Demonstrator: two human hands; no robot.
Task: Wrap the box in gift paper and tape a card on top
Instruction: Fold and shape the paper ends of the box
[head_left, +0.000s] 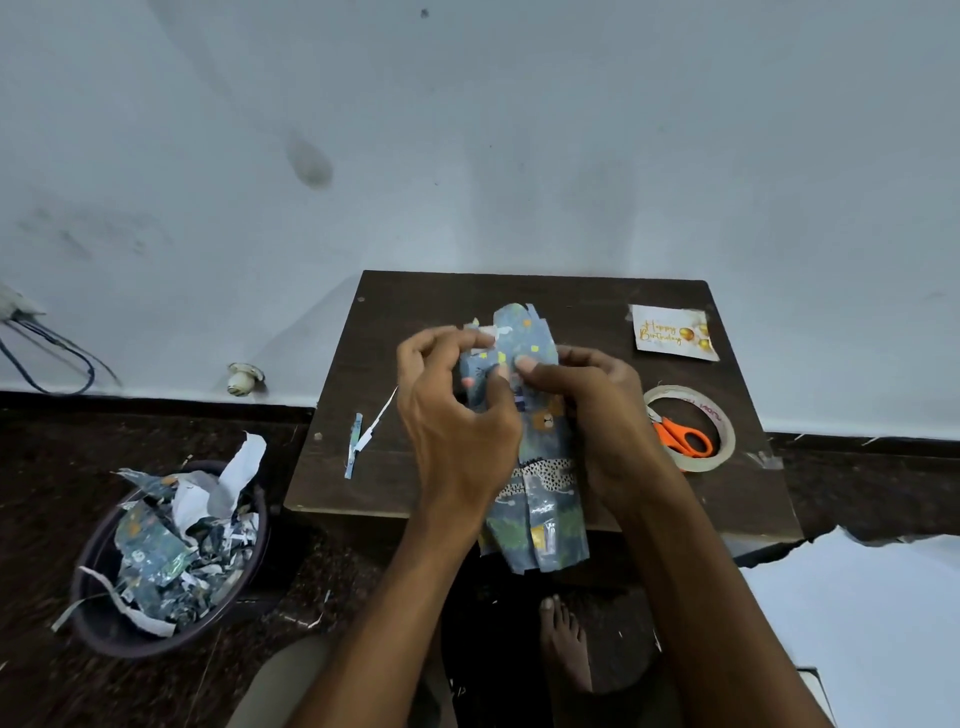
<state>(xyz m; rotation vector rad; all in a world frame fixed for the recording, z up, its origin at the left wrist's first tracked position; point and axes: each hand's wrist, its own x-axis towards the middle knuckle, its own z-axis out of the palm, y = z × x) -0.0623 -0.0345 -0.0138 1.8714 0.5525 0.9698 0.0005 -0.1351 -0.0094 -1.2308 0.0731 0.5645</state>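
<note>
A long box wrapped in blue patterned gift paper (540, 467) lies lengthwise on the small dark wooden table (597, 296), its near end hanging over the front edge. My left hand (457, 410) and my right hand (587, 405) both pinch the loose paper at the box's far end, fingers closed on the folds. A white "Happy Birthday" card (672, 332) lies flat at the table's far right corner. A roll of clear tape (693, 428) sits at the right edge, with orange-handled scissors (683, 439) resting across it.
Thin paper strips (363, 436) lie on the table's left side. A dark bin (166, 561) full of paper scraps stands on the floor at left. A bare foot (566, 639) shows under the table. The pale wall rises behind, with cables (47, 353) at far left.
</note>
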